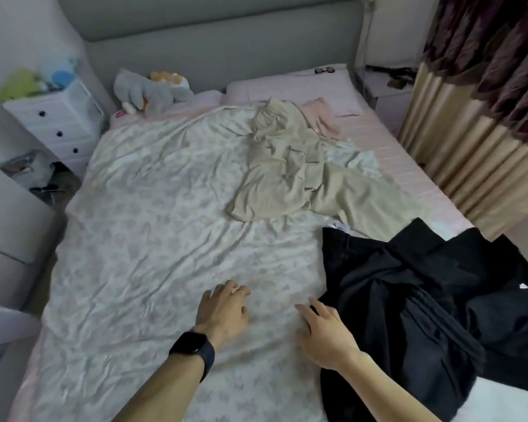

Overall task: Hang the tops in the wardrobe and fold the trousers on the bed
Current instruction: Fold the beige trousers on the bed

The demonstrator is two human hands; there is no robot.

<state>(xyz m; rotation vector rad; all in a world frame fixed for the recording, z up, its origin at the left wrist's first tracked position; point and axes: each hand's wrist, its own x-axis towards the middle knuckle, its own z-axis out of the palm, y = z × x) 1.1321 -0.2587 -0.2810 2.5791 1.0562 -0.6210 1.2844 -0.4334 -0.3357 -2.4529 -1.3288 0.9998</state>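
Bed [153,208] w/ floral sheet is carrying beige trousers [290,166] & black clothes [409,293]. Both hands, left hand [223,312] & right hand [325,333], are lying flat, fingers spread, gripping nothing.

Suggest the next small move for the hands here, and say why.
Probably the right hand should slide right and take the edge of the black crumpled garment pile. Both hands are empty and flat on the pale floral bedcover, the right one beside that pile. The beige crumpled garment lies farther up the bed.

Dim, flat indoor light, soft shadows, wide-angle bending at edges, mild blur throughout, far corners softest
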